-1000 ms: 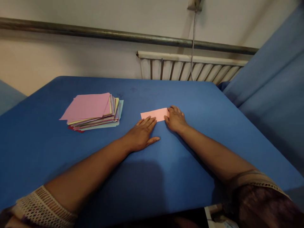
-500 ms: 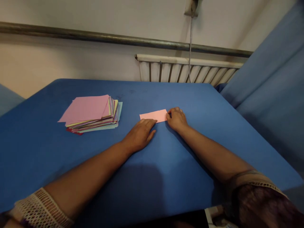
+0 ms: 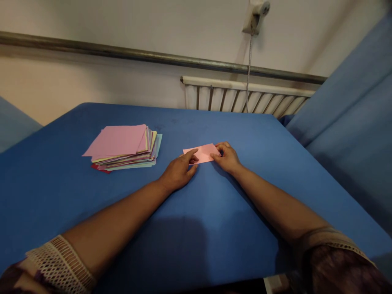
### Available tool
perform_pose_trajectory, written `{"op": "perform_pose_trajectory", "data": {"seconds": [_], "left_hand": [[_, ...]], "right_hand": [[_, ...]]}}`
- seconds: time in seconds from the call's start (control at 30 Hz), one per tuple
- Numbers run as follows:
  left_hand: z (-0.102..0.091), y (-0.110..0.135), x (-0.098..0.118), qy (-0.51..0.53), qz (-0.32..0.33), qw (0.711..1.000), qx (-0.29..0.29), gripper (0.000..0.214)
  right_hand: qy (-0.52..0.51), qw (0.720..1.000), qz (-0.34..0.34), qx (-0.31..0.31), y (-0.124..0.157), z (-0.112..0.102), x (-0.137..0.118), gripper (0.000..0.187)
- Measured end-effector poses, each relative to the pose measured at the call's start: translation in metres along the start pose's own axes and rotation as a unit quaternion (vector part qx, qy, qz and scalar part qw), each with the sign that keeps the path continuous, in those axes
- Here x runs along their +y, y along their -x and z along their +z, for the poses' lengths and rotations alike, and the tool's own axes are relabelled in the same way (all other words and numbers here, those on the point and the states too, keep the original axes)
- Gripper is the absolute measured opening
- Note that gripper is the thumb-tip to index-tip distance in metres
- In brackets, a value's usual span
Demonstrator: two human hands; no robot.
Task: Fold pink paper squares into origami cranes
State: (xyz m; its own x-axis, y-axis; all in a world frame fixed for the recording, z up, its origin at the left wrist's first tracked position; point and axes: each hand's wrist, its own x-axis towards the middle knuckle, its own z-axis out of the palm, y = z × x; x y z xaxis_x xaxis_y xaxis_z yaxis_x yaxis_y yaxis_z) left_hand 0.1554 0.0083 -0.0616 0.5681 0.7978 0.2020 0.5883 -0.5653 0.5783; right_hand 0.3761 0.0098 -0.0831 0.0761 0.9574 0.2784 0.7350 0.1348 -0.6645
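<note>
A small folded pink paper [image 3: 202, 152] lies flat on the blue table [image 3: 214, 228], near its middle. My left hand [image 3: 179, 171] rests on the table with its fingers stretched onto the paper's near left edge. My right hand [image 3: 227, 157] has its fingers curled and pinches the paper's right end. Both forearms reach in from the near edge.
A stack of coloured paper sheets [image 3: 124, 148] with a pink one on top lies to the left of my hands. A white radiator [image 3: 245, 98] and a metal rail [image 3: 122, 52] run along the wall behind the table. Blue fabric [image 3: 352, 110] rises at the right.
My left hand slid forward onto the paper's left edge, its thumb drawn in. My right hand's fingers curled tighter on the right end. The view shifted slightly.
</note>
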Motion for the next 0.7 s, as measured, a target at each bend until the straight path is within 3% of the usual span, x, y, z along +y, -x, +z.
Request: {"op": "perform_pose_trajectory", "data": {"seconds": [0.17, 0.27, 0.37, 0.43, 0.53, 0.7], "left_hand": [[-0.002, 0.000, -0.002, 0.037, -0.004, 0.999, 0.025, 0.068], [-0.003, 0.002, -0.004, 0.004, 0.027, 0.999, 0.032, 0.059], [-0.006, 0.004, -0.005, -0.036, 0.063, 0.996, 0.051, 0.046], [-0.008, 0.005, -0.005, -0.058, 0.077, 0.993, 0.073, 0.042], [-0.012, 0.005, -0.004, -0.069, 0.104, 0.988, 0.092, 0.038], [-0.018, 0.004, -0.001, -0.102, 0.148, 0.978, 0.106, 0.032]], "right_hand": [[0.055, 0.985, -0.165, -0.012, 0.015, -0.013, -0.020, 0.007], [0.093, 0.953, -0.277, -0.075, 0.025, -0.022, -0.034, 0.011], [0.067, 0.941, -0.316, -0.101, 0.031, -0.025, -0.039, 0.019], [0.019, 0.953, -0.294, -0.072, 0.032, -0.022, -0.037, 0.024], [-0.065, 0.976, -0.210, -0.011, 0.027, -0.016, -0.029, 0.030], [-0.143, 0.988, -0.048, -0.033, 0.007, -0.014, -0.017, 0.033]]}}
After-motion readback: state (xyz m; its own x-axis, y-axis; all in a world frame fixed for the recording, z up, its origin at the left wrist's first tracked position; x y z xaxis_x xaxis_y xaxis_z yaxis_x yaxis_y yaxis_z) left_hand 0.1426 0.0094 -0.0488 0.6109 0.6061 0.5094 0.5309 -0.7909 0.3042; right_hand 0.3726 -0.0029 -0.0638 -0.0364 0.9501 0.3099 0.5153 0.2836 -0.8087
